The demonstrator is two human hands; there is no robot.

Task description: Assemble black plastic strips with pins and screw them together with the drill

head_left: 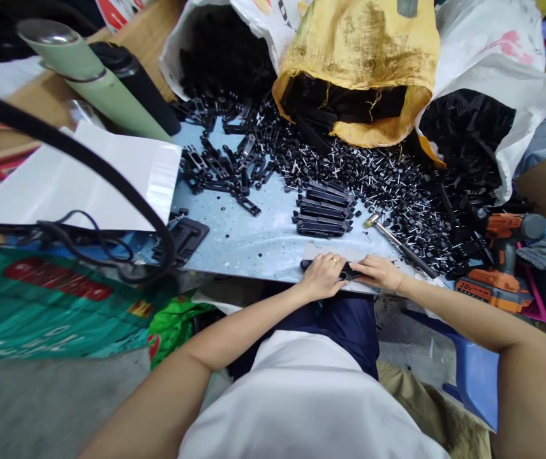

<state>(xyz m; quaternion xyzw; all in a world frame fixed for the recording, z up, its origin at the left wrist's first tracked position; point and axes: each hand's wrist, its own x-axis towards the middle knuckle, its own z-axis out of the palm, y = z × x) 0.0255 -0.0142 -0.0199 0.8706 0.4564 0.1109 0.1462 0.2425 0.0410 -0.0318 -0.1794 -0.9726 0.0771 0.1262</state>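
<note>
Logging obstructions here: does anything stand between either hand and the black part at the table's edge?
Nothing visible does: the left hand and right hand both touch the black part. The hammer lies beyond, not between.

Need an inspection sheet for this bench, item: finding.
Surface: blue tabletop, dark specks scattered.
Job's things: black part at the front edge; row of black parts behind; hammer lying to the right.
Clutter: heap of small pieces with metal pins, loose black links; green bottle and white sheet at left.
Hands: left hand holds the black part; right hand touches it, grip unclear.
Cables: thin black cord along the sheet; thick black cord or hose arching across.
Surroundings: yellow sack behind; orange drill and blue stool at right.
</note>
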